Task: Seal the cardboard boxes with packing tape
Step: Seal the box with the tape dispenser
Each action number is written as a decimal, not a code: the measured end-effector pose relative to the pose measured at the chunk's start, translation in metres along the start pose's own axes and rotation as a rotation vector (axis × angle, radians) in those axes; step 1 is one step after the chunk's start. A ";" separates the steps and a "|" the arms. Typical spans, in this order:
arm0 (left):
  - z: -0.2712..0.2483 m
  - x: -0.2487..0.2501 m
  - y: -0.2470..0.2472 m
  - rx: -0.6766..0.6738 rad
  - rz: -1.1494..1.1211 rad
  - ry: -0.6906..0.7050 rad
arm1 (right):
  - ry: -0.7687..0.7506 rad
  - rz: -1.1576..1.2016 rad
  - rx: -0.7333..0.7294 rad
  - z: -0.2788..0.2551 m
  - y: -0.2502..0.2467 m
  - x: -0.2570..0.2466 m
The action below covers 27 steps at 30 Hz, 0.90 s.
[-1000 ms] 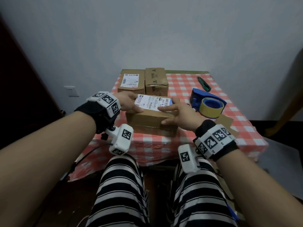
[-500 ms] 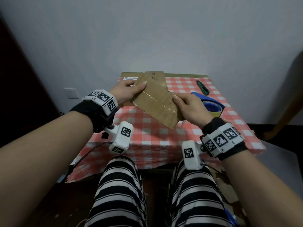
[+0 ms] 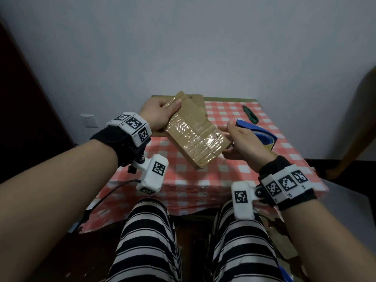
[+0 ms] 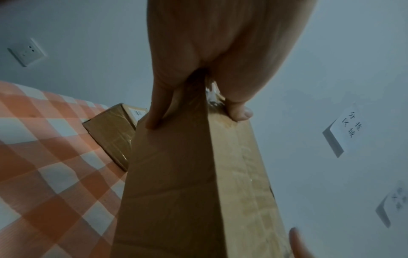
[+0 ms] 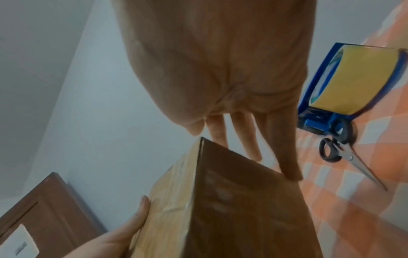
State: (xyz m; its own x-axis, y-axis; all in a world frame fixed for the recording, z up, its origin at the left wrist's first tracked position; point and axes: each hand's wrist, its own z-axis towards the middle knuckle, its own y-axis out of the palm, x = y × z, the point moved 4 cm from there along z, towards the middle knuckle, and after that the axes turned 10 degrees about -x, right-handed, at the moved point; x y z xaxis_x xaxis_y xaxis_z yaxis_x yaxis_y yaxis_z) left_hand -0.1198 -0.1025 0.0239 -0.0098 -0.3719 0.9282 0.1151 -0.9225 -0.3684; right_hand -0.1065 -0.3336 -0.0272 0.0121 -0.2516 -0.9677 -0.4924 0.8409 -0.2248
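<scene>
Since the previous frame, the cardboard box (image 3: pixel 195 132) has tilted further, taped face up; left hand (image 3: pixel 157 117) pinches its far end, right hand (image 3: pixel 241 143) supports it with straight fingers.

Lighting: dim, cool, bluish; soft shadows, source not visible. Glare: sheen on the clear tape across the cardboard box (image 3: pixel 195 137). Head view: wide-angle bending at edges, dark corners. Wrist views: hands out of focus, close up; box underside in shadow; checked cloth (image 4: pixel 44 157) soft, slightly blurred.
</scene>
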 end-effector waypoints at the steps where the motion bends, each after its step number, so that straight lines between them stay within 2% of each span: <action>1: 0.000 0.000 0.001 0.008 0.002 0.003 | -0.024 -0.010 -0.038 -0.002 0.001 -0.002; 3: 0.001 -0.001 0.001 0.027 0.007 0.008 | -0.101 -0.037 -0.160 -0.007 0.009 -0.005; 5: 0.001 -0.003 0.003 0.025 0.023 -0.008 | -0.174 -0.098 -0.196 -0.008 0.014 -0.005; 9: 0.002 -0.009 0.002 0.023 0.055 0.009 | -0.202 -0.044 -0.032 -0.006 0.011 -0.002; 12: 0.001 -0.011 0.003 0.020 0.041 0.024 | -0.202 0.064 0.026 -0.006 0.009 0.001; 19: -0.002 -0.014 0.005 0.027 -0.019 0.059 | -0.074 0.247 -0.006 -0.002 0.002 0.029; 23: -0.002 -0.012 0.008 0.023 -0.004 0.059 | -0.079 0.176 -0.076 -0.001 0.010 0.022; 27: 0.002 -0.013 0.007 0.025 -0.018 0.081 | -0.113 0.145 -0.061 0.001 0.011 0.016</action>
State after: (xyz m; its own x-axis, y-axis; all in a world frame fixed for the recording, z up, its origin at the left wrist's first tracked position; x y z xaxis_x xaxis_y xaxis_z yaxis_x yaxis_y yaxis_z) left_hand -0.1171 -0.1042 0.0091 -0.0921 -0.3630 0.9272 0.1393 -0.9267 -0.3490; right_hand -0.1112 -0.3282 -0.0447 0.0332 -0.0713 -0.9969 -0.5482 0.8327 -0.0779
